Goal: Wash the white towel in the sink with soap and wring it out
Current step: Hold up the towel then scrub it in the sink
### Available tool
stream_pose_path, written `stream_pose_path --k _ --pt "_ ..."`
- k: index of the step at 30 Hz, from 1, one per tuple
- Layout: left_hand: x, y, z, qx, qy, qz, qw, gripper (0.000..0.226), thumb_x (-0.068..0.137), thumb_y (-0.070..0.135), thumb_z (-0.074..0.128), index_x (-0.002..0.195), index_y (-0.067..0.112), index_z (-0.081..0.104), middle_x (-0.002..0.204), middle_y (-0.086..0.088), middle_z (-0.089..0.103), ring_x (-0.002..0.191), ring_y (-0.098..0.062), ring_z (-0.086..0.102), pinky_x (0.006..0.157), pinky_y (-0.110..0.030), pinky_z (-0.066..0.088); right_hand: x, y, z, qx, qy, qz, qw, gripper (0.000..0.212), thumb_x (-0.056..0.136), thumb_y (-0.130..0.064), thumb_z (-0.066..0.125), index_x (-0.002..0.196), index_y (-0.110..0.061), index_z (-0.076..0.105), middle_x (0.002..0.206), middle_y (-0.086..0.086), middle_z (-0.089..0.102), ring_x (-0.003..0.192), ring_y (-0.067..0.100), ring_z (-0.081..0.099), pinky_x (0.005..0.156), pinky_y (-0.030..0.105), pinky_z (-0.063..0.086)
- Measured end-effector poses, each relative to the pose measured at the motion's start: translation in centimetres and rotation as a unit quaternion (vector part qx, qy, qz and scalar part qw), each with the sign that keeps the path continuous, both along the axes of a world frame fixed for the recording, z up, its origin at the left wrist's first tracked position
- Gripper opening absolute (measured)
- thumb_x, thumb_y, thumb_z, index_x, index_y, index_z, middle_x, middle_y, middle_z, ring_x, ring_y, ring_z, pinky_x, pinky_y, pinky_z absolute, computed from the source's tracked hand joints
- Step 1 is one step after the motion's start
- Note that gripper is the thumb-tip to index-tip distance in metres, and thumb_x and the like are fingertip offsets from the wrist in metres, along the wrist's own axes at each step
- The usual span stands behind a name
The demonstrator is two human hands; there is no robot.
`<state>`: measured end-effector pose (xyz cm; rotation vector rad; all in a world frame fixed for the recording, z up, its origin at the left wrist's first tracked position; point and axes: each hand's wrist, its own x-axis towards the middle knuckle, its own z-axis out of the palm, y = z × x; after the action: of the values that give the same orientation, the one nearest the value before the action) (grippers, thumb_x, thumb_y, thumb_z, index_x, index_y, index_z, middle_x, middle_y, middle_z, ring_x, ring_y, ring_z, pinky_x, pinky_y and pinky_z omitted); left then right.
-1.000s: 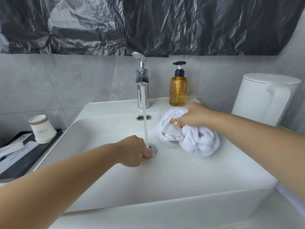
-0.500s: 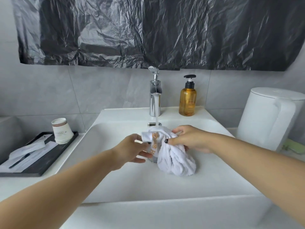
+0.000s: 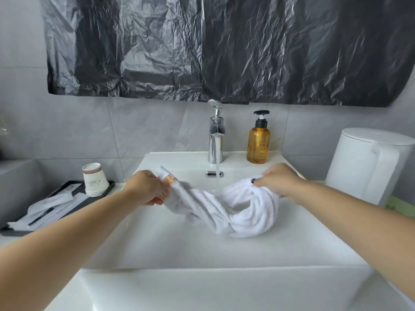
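Towel (image 3: 244, 212) hangs stretched between both hands over the sink (image 3: 202, 250), its bunched middle sagging into the basin. Left hand (image 3: 143, 188) grips the end with the orange band, fingers curled round it. Right hand (image 3: 279, 182) grips the other, bunched end. Tap (image 3: 215, 140) runs; the stream falls behind the towel. Soap bottle (image 3: 258, 142) stands on the sink ledge right of the tap. Paper cups (image 3: 94, 179) sit on a black tray (image 3: 15, 231) at left.
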<state>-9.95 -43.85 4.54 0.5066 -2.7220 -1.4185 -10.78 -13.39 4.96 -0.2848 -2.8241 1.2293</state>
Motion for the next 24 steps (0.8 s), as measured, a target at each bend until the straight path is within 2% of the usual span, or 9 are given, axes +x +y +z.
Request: stream_pose_path --k 3,5,8,10,13,17,20,22,24 --pt "0.9 -2.0 -0.7 -0.033 -0.128 -0.02 0.991 0.022 0.098 0.006 0.044 0.09 0.002 0.063 0.077 -0.011 0.075 0.07 -0.022 0.072 0.057 -0.025 0.047 0.1 0.9 -2.8 0.152 -0.025 -0.028 0.988 0.036 0.086 -0.036 0.067 0.069 -0.014 0.045 0.073 0.004 0.052 0.073 0.023 0.055 0.047 0.026 0.028" --pt "1.5 -2.8 -0.6 -0.056 -0.148 -0.032 0.987 0.023 0.096 0.001 0.042 0.083 0.004 0.061 0.076 -0.011 0.074 0.089 -0.029 0.073 0.063 -0.029 0.049 0.4 0.9 -3.9 0.181 -0.064 -0.013 0.981 0.036 0.092 -0.044 0.058 0.093 -0.009 0.05 0.096 0.01 0.06 0.084 0.024 0.056 0.052 0.026 0.034" --pt "0.9 -2.5 0.1 -0.222 -0.03 -0.061 0.973 0.021 0.095 0.005 0.047 0.093 0.007 0.067 0.101 -0.011 0.07 0.101 -0.031 0.066 0.08 -0.033 0.052 1.4 0.3 -4.0 0.148 -0.161 0.018 0.976 0.043 0.089 -0.049 0.061 0.095 -0.009 0.045 0.092 0.005 0.055 0.077 0.018 0.056 0.059 0.027 0.046" --pt "1.0 -0.3 0.7 -0.261 0.066 -0.086 0.959 0.025 0.088 0.002 0.048 0.089 0.02 0.066 0.11 -0.003 0.071 0.109 -0.026 0.063 0.09 -0.03 0.05 1.4 -0.1 -3.7 0.12 -0.175 0.032 0.977 0.031 0.083 -0.033 0.069 0.086 -0.013 0.046 0.088 0.006 0.055 0.081 0.021 0.06 0.061 0.028 0.048" --pt "2.2 4.3 1.3 -0.215 0.128 -0.185 0.951 0.036 0.081 -0.002 0.044 0.079 0.026 0.066 0.099 0.002 0.074 0.1 -0.018 0.065 0.085 -0.026 0.05 0.4 -0.1 -2.8 -0.023 -0.104 0.011 0.994 0.021 0.076 -0.015 0.071 0.083 -0.011 0.052 0.082 0.01 0.053 0.074 0.025 0.055 0.057 0.026 0.041" --pt "1.9 9.9 0.1 -0.196 0.031 -0.286 0.937 0.03 0.094 0.014 0.045 0.098 0.016 0.074 0.107 -0.001 0.069 0.099 -0.019 0.061 0.08 -0.016 0.045 0.5 -0.9 -0.6 -0.25 -0.025 0.025 0.968 0.018 0.083 -0.006 0.067 0.101 -0.005 0.066 0.089 0.012 0.064 0.076 0.024 0.059 0.068 0.029 0.044" --pt "1.4 12.2 -1.1 -0.025 -0.079 -0.302 0.95 0.041 0.105 0.043 0.034 0.117 0.014 0.06 0.122 -0.006 0.062 0.113 -0.02 0.058 0.099 -0.028 0.041 1.6 -1.9 0.3 -0.375 0.013 0.053 0.925 0.024 0.088 -0.001 0.063 0.111 -0.004 0.068 0.099 0.016 0.071 0.078 0.024 0.066 0.069 0.03 0.051" --pt "1.5 12.8 -1.7 0.079 -0.069 -0.289 0.952 0.054 0.105 0.053 0.02 0.134 0.019 0.05 0.125 -0.004 0.058 0.115 -0.017 0.055 0.097 -0.023 0.042 2.2 -2.3 0.3 -0.43 0.029 0.067 0.9 0.021 0.088 0.003 0.06 0.107 -0.001 0.069 0.102 0.018 0.071 0.083 0.025 0.067 0.075 0.034 0.054" --pt "1.5 12.8 -2.4 0.173 -0.037 -0.271 0.946 0.054 0.107 0.051 0.019 0.126 0.017 0.056 0.119 -0.001 0.065 0.108 -0.013 0.059 0.09 -0.017 0.047 2.5 -2.6 -0.1 -0.437 0.033 0.072 0.896 0.016 0.088 0.009 0.057 0.098 0.003 0.068 0.097 0.018 0.07 0.083 0.024 0.066 0.082 0.034 0.055"
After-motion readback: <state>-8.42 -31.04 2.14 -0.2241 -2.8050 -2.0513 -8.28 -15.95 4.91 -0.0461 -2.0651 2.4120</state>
